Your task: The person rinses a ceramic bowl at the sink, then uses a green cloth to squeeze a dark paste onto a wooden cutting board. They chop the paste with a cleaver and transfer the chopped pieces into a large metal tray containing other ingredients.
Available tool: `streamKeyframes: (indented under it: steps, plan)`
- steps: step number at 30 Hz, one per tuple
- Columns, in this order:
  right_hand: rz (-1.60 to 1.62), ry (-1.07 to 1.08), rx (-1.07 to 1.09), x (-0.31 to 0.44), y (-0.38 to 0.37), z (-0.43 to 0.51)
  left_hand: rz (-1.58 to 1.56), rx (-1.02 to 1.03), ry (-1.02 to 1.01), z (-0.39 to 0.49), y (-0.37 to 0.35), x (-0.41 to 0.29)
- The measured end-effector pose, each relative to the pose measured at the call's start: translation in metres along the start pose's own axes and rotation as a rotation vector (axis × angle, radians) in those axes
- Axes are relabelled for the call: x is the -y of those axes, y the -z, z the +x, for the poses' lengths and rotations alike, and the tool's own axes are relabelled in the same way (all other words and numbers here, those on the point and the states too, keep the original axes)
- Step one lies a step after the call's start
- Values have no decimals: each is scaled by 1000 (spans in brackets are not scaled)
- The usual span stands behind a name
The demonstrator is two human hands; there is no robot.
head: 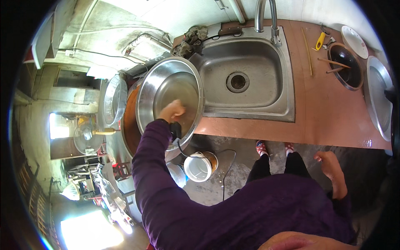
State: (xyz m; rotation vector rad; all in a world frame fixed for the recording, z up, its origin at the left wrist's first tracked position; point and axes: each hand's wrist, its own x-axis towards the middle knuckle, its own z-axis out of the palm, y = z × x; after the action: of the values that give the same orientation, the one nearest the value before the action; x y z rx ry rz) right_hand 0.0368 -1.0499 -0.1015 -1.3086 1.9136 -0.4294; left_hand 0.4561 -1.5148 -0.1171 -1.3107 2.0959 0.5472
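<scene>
My left hand (172,111) reaches over a large stainless steel basin (145,90), its fingers bent and blurred. Whether anything is in those fingers cannot be made out. A black device with a cable (175,129) sits at the left wrist. The basin stands left of the steel sink (247,59) and its rim overlaps the sink's left edge. Cloudy liquid seems to lie on the basin's bottom. My right hand (331,164) hangs by my right side in front of the counter, loosely curled, with nothing visible in it.
A faucet (260,15) rises behind the sink; a dark cloth (195,34) and a knife (229,30) lie at its back left. On the counter (325,115) are a dark bowl (343,59), a yellow-handled peeler (320,41) and a metal basin (376,93). A bucket (198,167) and cable (224,178) are on the floor.
</scene>
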Motion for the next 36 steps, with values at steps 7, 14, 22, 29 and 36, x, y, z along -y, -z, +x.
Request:
streamKeyframes:
  steps: [7, 14, 22, 29, 36]
  plan:
    - [-2, -27, -18, 7, -9, 37, 336, 61, -117, 26, -13, 11]
    - [111, 100, -95, 4, 11, 51, -325, -491, 8, 6, 135, -38]
    - [147, 37, -173, -31, 34, 54, -646, -134, -79, 115, 184, -239]
    - [208, -141, -207, -76, 47, 23, -661, -312, -278, 229, 164, -269]
    - [105, -56, -290, -86, 48, 20, -1102, -333, 83, 197, 140, -278]
